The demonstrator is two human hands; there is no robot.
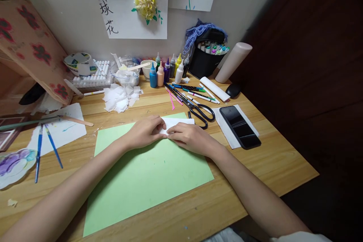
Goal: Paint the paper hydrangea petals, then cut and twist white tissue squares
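One left hand (146,131) and one right hand (192,138) meet mid-frame, fingers (177,129) pinched narrow on the near edge of a white paper (185,120), probably to keep it steady. A green sheet (147,181) beneath likely shields the desk (272,162); its lower part offers room, while scissors (191,106) crowd the right hand and the desk's edge slants at lower right.

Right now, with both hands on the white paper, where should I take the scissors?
Take the scissors by the black handle loops, probably with the right hand, coming from the near right. The loops lie spread toward that side, while the blades point away among the pens.
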